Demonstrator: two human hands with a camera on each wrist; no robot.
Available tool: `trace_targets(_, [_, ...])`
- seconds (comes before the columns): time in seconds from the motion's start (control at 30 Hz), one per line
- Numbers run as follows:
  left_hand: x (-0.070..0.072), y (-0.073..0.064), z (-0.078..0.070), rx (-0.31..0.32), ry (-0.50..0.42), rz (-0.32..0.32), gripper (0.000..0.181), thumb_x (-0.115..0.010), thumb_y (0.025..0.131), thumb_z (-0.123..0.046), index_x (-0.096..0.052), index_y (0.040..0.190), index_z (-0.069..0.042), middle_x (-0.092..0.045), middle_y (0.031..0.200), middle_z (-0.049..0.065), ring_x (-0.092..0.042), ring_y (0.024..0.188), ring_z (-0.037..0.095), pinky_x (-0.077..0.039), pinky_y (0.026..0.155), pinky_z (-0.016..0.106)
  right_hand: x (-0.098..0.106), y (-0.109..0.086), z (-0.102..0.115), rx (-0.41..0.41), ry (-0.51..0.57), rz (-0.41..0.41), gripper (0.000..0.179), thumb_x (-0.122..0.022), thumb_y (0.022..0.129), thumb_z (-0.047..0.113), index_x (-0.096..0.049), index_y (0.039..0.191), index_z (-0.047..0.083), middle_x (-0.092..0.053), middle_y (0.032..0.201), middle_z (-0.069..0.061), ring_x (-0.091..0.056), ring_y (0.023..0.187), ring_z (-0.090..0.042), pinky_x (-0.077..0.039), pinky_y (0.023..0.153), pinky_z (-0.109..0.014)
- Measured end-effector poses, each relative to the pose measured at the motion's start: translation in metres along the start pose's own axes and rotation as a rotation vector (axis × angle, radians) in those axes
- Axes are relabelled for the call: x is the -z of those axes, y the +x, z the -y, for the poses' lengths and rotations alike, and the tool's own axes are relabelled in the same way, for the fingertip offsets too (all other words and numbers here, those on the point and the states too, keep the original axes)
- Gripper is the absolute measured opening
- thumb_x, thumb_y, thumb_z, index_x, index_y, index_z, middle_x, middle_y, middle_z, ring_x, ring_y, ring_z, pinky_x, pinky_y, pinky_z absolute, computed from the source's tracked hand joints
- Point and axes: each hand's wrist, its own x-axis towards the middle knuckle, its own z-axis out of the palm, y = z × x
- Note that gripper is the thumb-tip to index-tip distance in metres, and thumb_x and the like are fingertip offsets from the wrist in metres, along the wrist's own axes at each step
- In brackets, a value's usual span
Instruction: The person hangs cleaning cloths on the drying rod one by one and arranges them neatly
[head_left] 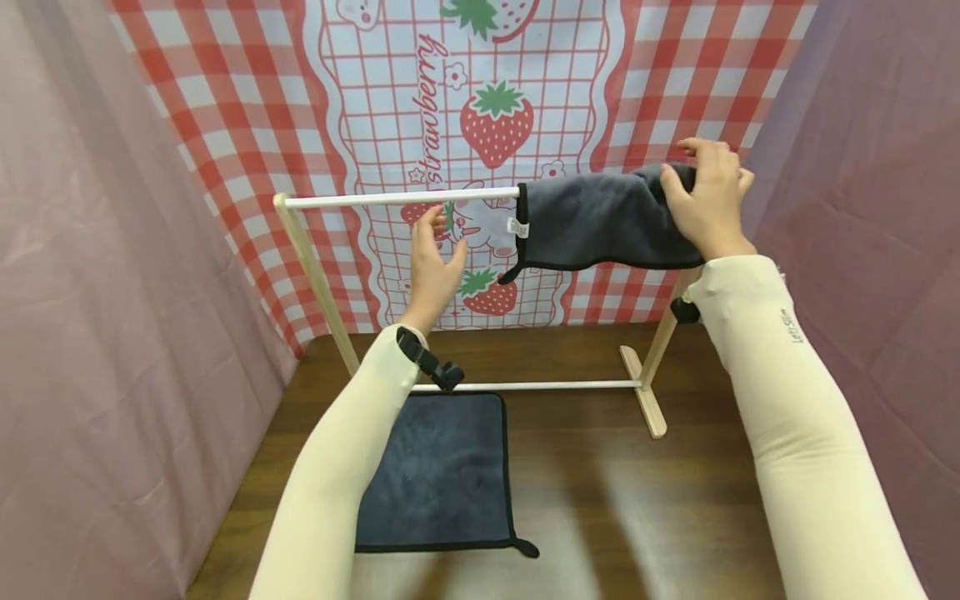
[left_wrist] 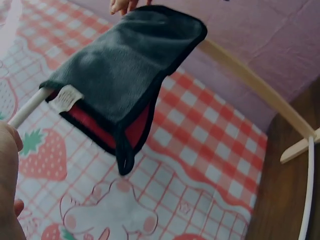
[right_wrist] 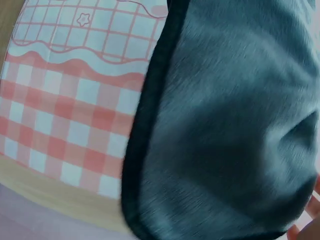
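A dark grey towel (head_left: 600, 221) with black edging hangs folded over the right part of a rack's white top rod (head_left: 405, 198). My right hand (head_left: 708, 196) holds the towel at its top right end, thumb on the near side, cloth between thumb and fingers. In the right wrist view the towel (right_wrist: 225, 130) covers most of the picture, with fingertips only at the lower right. Just left of the towel, my left hand (head_left: 437, 271) has relaxed fingers near the rod and holds nothing. The left wrist view shows the towel's white tag (left_wrist: 66, 98), hanging loop (left_wrist: 125, 155) and red inner side (left_wrist: 140, 127).
Wooden posts (head_left: 318, 283) carry the rack, with a white lower rod (head_left: 555, 385) and a wooden foot (head_left: 645, 396). A second dark grey towel (head_left: 450, 475) lies flat on the brown table (head_left: 570, 500). Behind hangs a strawberry-print cloth (head_left: 645, 75); pink curtains (head_left: 97, 292) flank both sides.
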Motion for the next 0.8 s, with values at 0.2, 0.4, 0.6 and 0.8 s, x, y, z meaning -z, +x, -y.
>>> trace_targets(0.2, [-0.015,0.004,-0.013,0.013,-0.066,0.093,0.05,-0.064,0.092,0.001,-0.045,0.137,0.008,-0.054,0.129,0.024,-0.054,0.119,0.034,-0.046,0.101,0.032,0.005,-0.013,-0.019,-0.116,0.09,-0.226,0.043,-0.058,0.093,0.028,-0.054,0.129,0.004,-0.05,0.117,-0.006,-0.037,0.115,-0.017,-0.024,0.102,-0.037])
trace_targets(0.4, [-0.031,0.008,-0.027,0.119,-0.122,0.176,0.05,-0.064,0.094,-0.002,-0.046,0.141,0.005,-0.057,0.132,0.022,-0.056,0.121,0.03,-0.048,0.1,0.031,0.006,-0.027,-0.036,-0.243,0.251,-0.363,0.029,-0.06,0.091,0.018,-0.055,0.12,0.016,-0.035,0.097,0.017,-0.034,0.093,0.004,-0.032,0.086,-0.02])
trace_targets(0.6, [-0.046,0.012,-0.035,0.241,-0.175,0.21,0.048,-0.065,0.094,-0.004,-0.052,0.14,0.001,-0.061,0.132,0.017,-0.059,0.12,0.024,-0.048,0.096,0.022,-0.001,-0.04,-0.052,-0.369,0.458,-0.437,0.022,-0.061,0.091,0.01,-0.055,0.109,0.021,-0.044,0.092,0.01,-0.045,0.084,0.0,-0.037,0.078,-0.018])
trace_targets(0.8, [-0.055,0.012,-0.038,0.287,-0.193,0.203,0.042,-0.067,0.092,-0.002,-0.059,0.134,-0.002,-0.067,0.117,0.017,-0.066,0.107,0.025,-0.053,0.087,0.02,-0.007,-0.046,-0.058,-0.425,0.549,-0.459,0.018,-0.063,0.09,0.008,-0.058,0.096,0.025,-0.056,0.082,0.013,-0.051,0.075,0.0,-0.04,0.073,-0.017])
